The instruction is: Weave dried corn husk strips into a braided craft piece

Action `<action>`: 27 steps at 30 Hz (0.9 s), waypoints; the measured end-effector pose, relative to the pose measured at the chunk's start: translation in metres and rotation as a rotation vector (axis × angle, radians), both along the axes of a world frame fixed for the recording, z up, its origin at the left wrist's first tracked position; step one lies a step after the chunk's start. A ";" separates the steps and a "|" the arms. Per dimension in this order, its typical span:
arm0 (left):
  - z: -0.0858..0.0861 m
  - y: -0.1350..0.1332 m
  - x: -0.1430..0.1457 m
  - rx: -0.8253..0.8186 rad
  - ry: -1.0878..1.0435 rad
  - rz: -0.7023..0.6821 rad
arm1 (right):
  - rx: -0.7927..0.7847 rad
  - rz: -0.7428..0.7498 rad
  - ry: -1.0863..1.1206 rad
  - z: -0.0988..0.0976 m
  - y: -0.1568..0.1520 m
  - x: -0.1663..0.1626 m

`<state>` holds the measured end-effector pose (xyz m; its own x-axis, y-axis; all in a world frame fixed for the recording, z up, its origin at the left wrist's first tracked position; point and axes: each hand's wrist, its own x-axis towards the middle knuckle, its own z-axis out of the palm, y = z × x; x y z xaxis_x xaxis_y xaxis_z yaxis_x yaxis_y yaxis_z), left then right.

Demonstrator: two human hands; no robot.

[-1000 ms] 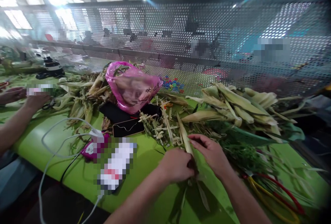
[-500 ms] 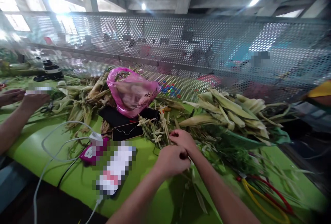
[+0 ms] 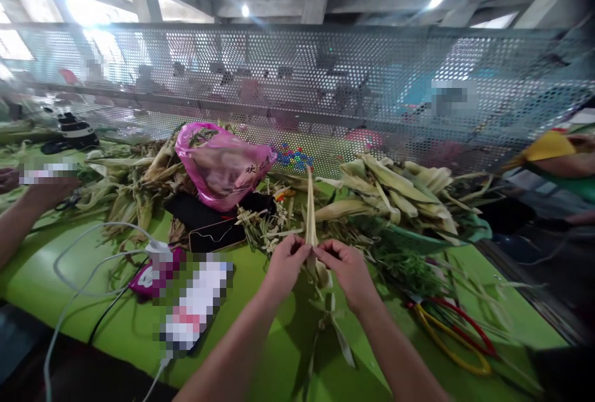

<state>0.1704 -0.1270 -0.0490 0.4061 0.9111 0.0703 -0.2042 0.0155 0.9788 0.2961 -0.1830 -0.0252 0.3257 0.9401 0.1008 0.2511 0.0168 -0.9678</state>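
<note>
Both my hands meet at the middle of the green table (image 3: 69, 278) and pinch one long pale leaf strip (image 3: 310, 207) that stands nearly upright, its tip pointing away from me. My left hand (image 3: 284, 264) grips the strip from the left, fingers closed. My right hand (image 3: 348, 267) pinches it from the right just below. More leaf ends hang under my hands onto the table.
A pink plastic bag (image 3: 222, 165) sits behind on a black pouch. Husk piles (image 3: 404, 188) lie right and left. A phone, a white cable (image 3: 88, 253), red and yellow loops (image 3: 453, 334) lie on the table. Another person's arm (image 3: 23, 216) is at the left; a perforated metal screen (image 3: 297, 80) runs behind.
My hands rose off the table and drew together, lifting the leaf strip from lying flat to standing upright. The view shifted a little to the right.
</note>
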 end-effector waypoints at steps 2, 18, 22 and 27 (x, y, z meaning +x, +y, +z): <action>-0.001 0.000 0.000 -0.058 -0.044 -0.050 | -0.028 0.020 0.184 -0.003 -0.002 0.001; -0.003 0.000 0.002 -0.006 -0.046 -0.053 | 0.031 -0.037 -0.041 0.000 -0.007 0.001; 0.000 -0.002 0.002 0.003 -0.037 -0.056 | 0.035 -0.025 -0.030 -0.002 -0.007 0.001; 0.002 -0.001 0.004 -0.005 -0.005 -0.021 | 0.038 -0.067 -0.009 -0.004 -0.007 0.000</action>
<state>0.1740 -0.1280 -0.0474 0.4249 0.9027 0.0682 -0.2088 0.0244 0.9776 0.2960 -0.1899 -0.0297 0.3871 0.9114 0.1395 0.2619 0.0364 -0.9644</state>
